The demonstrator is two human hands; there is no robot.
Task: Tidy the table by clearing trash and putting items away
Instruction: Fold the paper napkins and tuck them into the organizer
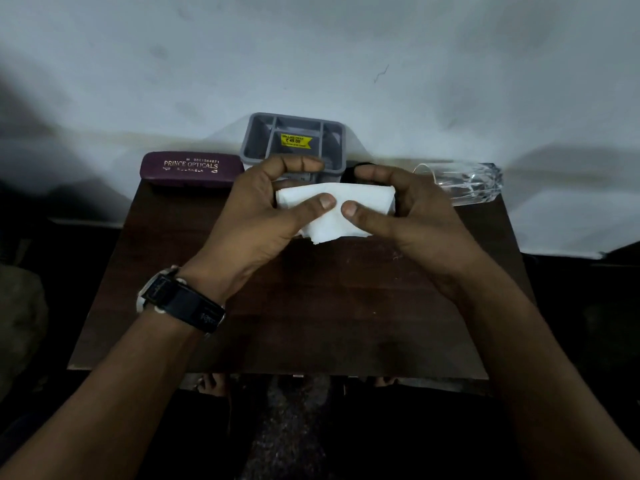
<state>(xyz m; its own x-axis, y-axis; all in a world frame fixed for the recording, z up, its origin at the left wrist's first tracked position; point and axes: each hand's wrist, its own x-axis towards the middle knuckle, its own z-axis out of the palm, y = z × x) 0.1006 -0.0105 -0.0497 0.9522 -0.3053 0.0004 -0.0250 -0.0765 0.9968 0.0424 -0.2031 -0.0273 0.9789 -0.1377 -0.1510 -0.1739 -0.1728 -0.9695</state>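
Observation:
A white paper tissue [337,220] is held above the dark wooden table [294,306], folded into a rough rectangle. My left hand [263,223] grips its left side, thumb on top and fingers curled behind. My right hand [405,216] grips its right side the same way. Both thumbs press near the tissue's middle. A black watch sits on my left wrist.
A grey compartment organiser [294,140] with a yellow price sticker stands at the table's back edge. A maroon spectacle case [188,168] lies to its left. A clear glass [460,183] lies on its side at the back right. A small dark object [349,173] shows behind my right fingers.

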